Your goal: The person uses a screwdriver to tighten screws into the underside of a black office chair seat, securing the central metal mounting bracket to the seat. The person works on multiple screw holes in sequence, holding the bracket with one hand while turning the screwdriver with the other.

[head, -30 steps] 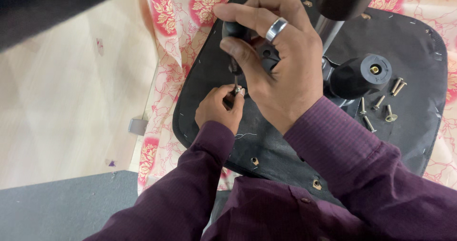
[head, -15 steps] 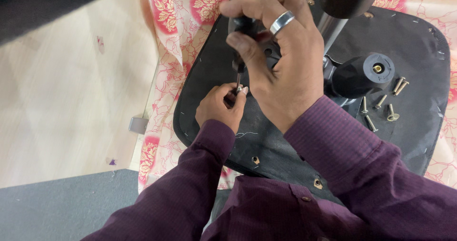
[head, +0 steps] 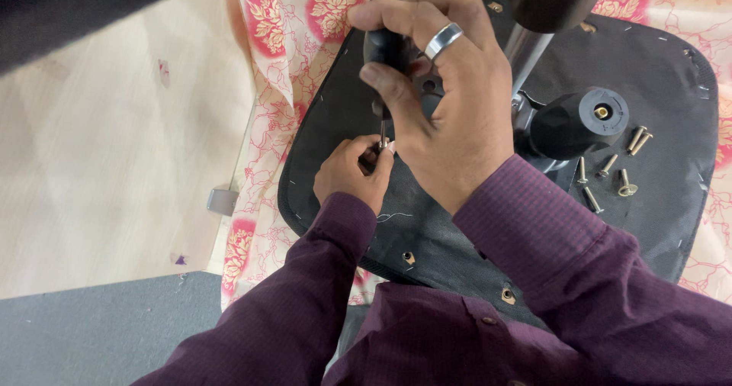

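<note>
Screwdriver (head: 383, 88) upright over the black chair-seat underside (head: 343, 119), its dark handle gripped from above by the right hand (head: 450, 104), ring on one finger. Left hand (head: 352, 172) sits just below, fingertips pinched around the shaft tip where it meets the seat. Loose screws (head: 610, 172) lie to the right beside a black knob (head: 579, 123). Pink floral cloth (head: 290, 27) is spread under the seat.

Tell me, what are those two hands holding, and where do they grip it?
The right hand wraps the screwdriver by its black handle. The left hand pinches near its tip, probably steadying a screw, which is hidden.
</note>
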